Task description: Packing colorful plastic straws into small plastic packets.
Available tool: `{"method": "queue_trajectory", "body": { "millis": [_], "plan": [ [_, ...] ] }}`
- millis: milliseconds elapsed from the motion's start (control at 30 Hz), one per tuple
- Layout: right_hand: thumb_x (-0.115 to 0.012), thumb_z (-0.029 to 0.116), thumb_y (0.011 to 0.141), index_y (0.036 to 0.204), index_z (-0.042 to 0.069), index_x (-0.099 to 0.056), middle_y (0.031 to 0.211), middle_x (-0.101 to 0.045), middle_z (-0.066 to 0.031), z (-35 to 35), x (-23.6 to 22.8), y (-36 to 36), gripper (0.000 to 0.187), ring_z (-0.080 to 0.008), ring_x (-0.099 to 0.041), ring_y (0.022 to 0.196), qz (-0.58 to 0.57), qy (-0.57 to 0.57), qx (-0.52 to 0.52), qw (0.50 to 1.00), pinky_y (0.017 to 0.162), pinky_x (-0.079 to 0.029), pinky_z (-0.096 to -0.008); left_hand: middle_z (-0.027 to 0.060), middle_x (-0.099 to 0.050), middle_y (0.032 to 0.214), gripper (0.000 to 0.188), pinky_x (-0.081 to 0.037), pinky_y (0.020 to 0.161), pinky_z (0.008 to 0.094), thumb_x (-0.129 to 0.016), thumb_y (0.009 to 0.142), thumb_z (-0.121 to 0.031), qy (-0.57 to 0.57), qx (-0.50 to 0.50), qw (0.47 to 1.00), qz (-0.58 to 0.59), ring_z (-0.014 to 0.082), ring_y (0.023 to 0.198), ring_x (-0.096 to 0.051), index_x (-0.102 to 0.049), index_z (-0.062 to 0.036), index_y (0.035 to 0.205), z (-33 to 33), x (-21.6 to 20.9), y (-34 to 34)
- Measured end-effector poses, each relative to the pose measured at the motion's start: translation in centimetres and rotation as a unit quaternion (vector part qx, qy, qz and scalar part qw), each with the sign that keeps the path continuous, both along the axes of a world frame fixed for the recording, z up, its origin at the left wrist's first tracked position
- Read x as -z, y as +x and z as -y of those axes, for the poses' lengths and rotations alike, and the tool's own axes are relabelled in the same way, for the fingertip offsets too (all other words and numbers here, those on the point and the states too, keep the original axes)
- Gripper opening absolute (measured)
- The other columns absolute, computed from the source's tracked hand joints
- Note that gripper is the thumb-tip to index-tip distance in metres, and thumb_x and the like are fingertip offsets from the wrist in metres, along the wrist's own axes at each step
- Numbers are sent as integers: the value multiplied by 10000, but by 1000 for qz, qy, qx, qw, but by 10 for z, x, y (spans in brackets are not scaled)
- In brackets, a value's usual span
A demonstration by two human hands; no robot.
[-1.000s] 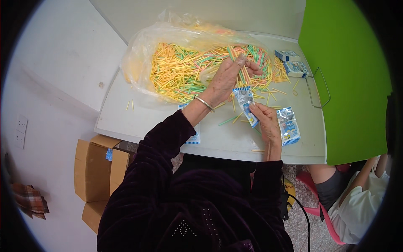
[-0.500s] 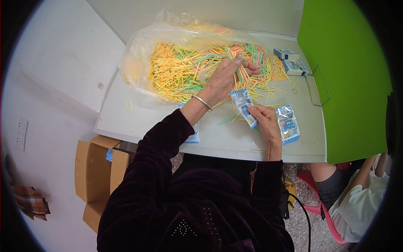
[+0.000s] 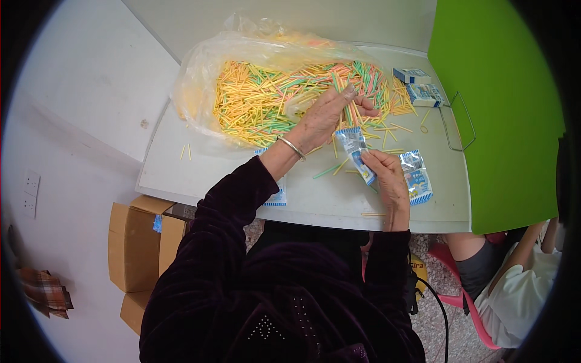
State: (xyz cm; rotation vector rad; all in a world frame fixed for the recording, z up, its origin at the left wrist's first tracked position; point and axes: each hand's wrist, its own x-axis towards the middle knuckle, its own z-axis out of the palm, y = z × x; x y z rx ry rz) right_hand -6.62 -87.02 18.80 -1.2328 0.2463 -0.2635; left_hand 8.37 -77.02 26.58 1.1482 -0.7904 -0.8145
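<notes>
My left hand point(image 3: 324, 115) is closed around a small bunch of thin straw-like sticks point(image 3: 351, 115) in pink, yellow and green, fingers spread a little past them. The lower ends of the bunch meet the upper end of a blue-and-white packet point(image 3: 354, 152); whether they are inside it I cannot tell. Between thumb and fingers, my right hand point(image 3: 387, 172) pinches that packet's right side. Behind both hands, a large heap of the same sticks point(image 3: 257, 100) spills from a clear plastic bag point(image 3: 196, 85). Another flat packet point(image 3: 416, 175) lies beside my right hand, and one more point(image 3: 278, 197) is partly under my left forearm.
Two small blue-and-white boxes point(image 3: 425, 95) and a bent wire stand point(image 3: 460, 124) are near the green partition point(image 3: 496, 121). Loose sticks are scattered over the white table point(image 3: 315, 206). An open cardboard box point(image 3: 136, 248) stands below left. Another person point(image 3: 514, 296) sits at the right.
The bunch in my left hand and the packet's upper end have come together, with the sticks more upright. My right hand has shifted slightly to the right.
</notes>
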Motion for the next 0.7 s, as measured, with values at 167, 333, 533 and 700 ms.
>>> {"method": "queue_trajectory", "body": {
  "millis": [167, 333, 533, 700],
  "plan": [
    [-608, 164, 853, 922, -21, -655, 788, -624, 15, 4, 3, -1, 203, -27, -528, 689, 23, 31, 30, 999, 636, -405, -163, 179, -622, 923, 474, -500, 798, 319, -397, 949, -386, -20, -9, 998, -52, 233, 915, -616, -566, 57, 961, -2, 12, -2],
    [-613, 169, 851, 915, -23, -658, 776, -618, 21, 2, 0, -3, 207, -22, -516, 680, 10, -2, 27, 1000, 634, -402, -160, 168, -589, 911, 365, -518, 778, 370, -375, 967, -293, -58, -117, 978, -163, 292, 892, -620, -515, 42, 933, 4, 21, 13],
    [-629, 139, 837, 921, -27, -667, 759, -623, 17, 1, 5, -2, 190, -19, -511, 656, -26, -37, -15, 999, 607, -401, -165, 172, -572, 913, 280, -517, 843, 438, -352, 970, -217, -145, -116, 945, -270, 345, 900, -605, -445, 47, 978, 1, 16, 19],
    [-630, 138, 836, 922, -24, -667, 762, -622, 16, 1, 1, -3, 187, -16, -511, 665, -20, 0, -5, 1000, 616, -397, -161, 161, -573, 900, 361, -523, 785, 374, -361, 970, -290, -110, -122, 965, -205, 298, 889, -618, -496, 42, 927, -1, 17, 12]
  ]
}}
